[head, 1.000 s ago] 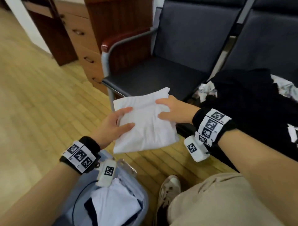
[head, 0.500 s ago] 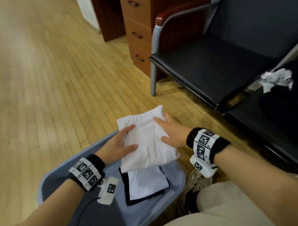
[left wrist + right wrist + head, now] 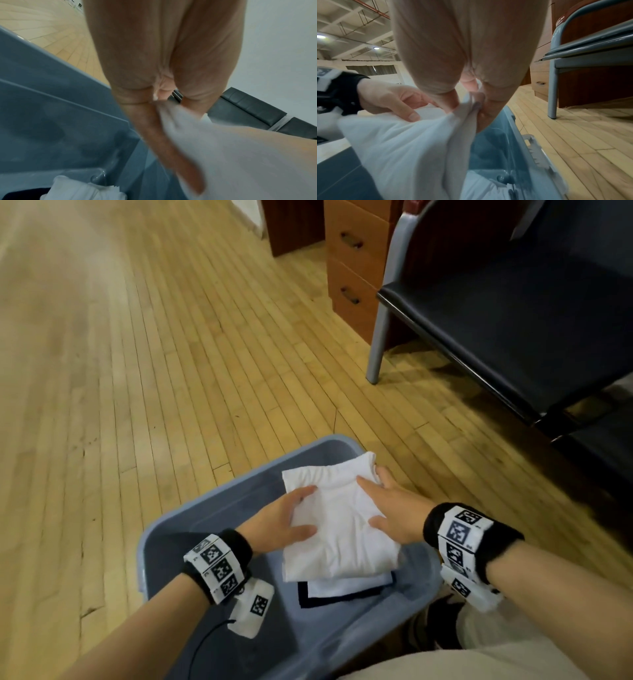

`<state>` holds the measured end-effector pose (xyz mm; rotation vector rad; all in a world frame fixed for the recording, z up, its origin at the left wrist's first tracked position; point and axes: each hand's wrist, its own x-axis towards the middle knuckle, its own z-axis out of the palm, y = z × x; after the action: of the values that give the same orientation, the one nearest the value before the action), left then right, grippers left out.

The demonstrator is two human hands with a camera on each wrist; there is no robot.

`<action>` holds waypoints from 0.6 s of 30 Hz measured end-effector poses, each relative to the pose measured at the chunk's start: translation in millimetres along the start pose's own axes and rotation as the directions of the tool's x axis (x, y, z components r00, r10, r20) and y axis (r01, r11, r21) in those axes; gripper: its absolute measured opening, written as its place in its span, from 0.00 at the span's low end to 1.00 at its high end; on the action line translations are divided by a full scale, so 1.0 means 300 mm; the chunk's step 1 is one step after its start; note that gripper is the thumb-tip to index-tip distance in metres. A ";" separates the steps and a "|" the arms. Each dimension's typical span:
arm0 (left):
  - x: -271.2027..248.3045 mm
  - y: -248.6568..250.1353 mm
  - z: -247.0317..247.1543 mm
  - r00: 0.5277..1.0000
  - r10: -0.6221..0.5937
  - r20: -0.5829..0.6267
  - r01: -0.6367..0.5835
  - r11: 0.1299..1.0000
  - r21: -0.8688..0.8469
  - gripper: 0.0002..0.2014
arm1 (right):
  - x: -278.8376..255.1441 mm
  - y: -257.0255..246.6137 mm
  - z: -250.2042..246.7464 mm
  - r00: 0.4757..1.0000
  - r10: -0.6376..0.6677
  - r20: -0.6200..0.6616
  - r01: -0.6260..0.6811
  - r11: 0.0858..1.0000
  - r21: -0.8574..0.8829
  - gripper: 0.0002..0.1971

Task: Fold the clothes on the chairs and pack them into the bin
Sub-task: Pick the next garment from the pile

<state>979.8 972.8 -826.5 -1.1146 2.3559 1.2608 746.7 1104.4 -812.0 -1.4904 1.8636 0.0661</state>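
Low in the middle of the head view, a folded white shirt is held over the open blue bin, above a stack of folded clothes already lying inside. The left hand pinches the shirt's left edge, thumb on top and fingers underneath. The right hand grips the right edge the same way, fingers spread across the cloth. At the upper right stands a dark chair, with wooden drawers beside it on the wooden floor.
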 end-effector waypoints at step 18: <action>0.104 0.195 0.028 0.986 -0.128 0.105 0.158 0.913 -0.375 0.29 | -0.037 0.121 -0.040 0.990 0.142 -0.019 -0.142 0.989 -0.033 0.17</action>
<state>915.4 983.1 -812.7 -1.2928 1.9773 1.7223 710.0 1119.7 -811.3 -1.3829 1.9889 0.1546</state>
